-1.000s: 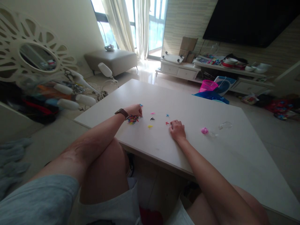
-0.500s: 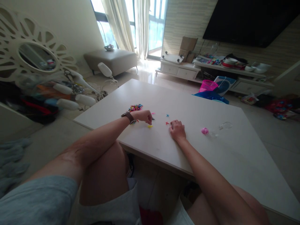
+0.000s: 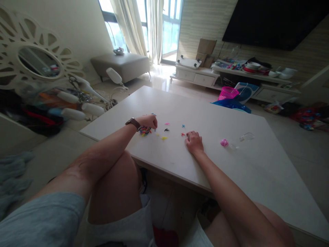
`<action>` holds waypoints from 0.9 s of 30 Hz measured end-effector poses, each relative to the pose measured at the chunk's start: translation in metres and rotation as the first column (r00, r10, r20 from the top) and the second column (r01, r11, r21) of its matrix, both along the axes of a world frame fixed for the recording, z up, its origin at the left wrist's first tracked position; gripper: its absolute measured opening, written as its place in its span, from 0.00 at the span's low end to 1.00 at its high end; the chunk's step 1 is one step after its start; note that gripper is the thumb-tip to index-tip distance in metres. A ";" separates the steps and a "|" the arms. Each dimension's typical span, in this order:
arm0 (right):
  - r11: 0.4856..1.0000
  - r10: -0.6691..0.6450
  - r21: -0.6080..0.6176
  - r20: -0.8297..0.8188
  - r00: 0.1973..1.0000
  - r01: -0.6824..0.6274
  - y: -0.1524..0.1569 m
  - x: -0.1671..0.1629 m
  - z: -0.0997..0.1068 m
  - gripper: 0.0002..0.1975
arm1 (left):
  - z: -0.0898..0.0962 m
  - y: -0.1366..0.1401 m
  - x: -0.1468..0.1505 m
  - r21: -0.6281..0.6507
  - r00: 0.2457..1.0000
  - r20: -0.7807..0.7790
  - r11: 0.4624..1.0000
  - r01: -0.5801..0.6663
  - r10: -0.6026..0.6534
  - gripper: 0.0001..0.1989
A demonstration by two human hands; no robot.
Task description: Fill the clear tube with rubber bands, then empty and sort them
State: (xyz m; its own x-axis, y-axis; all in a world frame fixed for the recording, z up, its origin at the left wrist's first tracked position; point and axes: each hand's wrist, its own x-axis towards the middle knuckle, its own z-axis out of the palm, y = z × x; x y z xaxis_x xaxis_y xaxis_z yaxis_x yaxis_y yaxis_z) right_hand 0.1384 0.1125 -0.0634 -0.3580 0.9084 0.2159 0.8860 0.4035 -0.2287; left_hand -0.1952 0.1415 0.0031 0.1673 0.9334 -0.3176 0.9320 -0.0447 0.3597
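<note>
My left hand, with a brown-strapped watch on its wrist, hovers over a pile of small multicoloured plastic pieces. Its fingers are pinched together, with a tiny blue bit right below the fingertips; whether they grip it is unclear. My right hand rests on the white table, fingers loosely bent and lying on the surface. Just left of its fingertips is a small red piece. Between the hands lie a blue piece, a pink piece, a black piece and a yellow piece.
Right of my right hand lie a pink rounded object and a clear plastic piece. Past the table's far edge are a pink basket and a blue plastic sheet. A white lamp stands left.
My left hand has moved left and slightly away from me, from beside the black and yellow pieces to over the pile. My right hand stays in place.
</note>
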 end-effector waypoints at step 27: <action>1.000 0.003 0.001 0.019 1.000 -0.003 -0.001 -0.001 0.000 0.11 | 0.003 -0.003 0.015 -0.014 0.991 0.114 0.998 0.066 -0.064 0.08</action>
State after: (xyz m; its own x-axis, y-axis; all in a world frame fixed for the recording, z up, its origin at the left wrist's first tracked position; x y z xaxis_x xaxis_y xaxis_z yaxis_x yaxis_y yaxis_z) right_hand 0.1379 0.1116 -0.0633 -0.3643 0.9073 0.2099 0.8891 0.4059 -0.2115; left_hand -0.1804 0.1389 0.0063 0.2631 0.9139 -0.3091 0.8805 -0.0965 0.4641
